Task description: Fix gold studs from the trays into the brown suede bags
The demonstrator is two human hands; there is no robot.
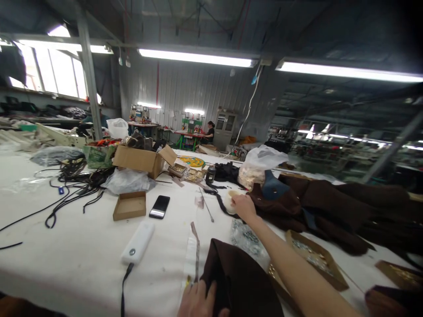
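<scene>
Brown cloth (246, 281) lies under and to the right of the left hand (200, 301), whose fingers are bent and slightly spread on its edge; I cannot tell whether they pinch it. Farther forward, the right hand (245, 208) has its fingers curled at the rim of a white cup (228, 203), their grip unclear. Around both, the white bench (82, 264) is cluttered: left of the right fingers lie a phone (160, 207) and an open box (135, 159). Well beyond the fingers, a person (210, 132) sits near a grey wall (185, 97) under tube lights (198, 58).
</scene>
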